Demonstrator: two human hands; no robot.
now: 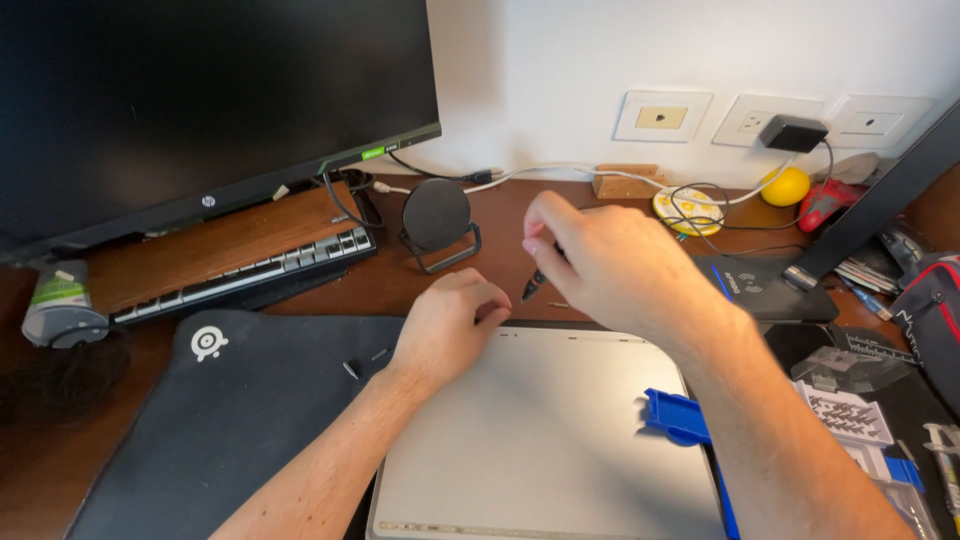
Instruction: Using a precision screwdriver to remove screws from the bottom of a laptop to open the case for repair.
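- While the left hand [447,325] rests with fingers curled at the far edge of a silver laptop [540,440], its grip is closed loosely; whether anything sits between the fingertips cannot be told.
- Just beside it, the right hand [600,265] hovers over the same edge, its grip closed around a thin black screwdriver [533,285] that points down toward the laptop's far edge.
- That laptop lies flat on the wooden tabletop [390,285], its plain underside facing up, between a dark mouse mat [220,420] on the left and a blue tool tray [680,418] touching its right side.
- Two small dark screws [352,369] lie on the mat, near the left wrist.
- Behind the hands stand a round black charger stand [437,215] and a dark monitor [200,100], with a keyboard [250,275] tucked under a wooden shelf.
- A case of screwdriver bits [850,415] sits at the right, by the right forearm.
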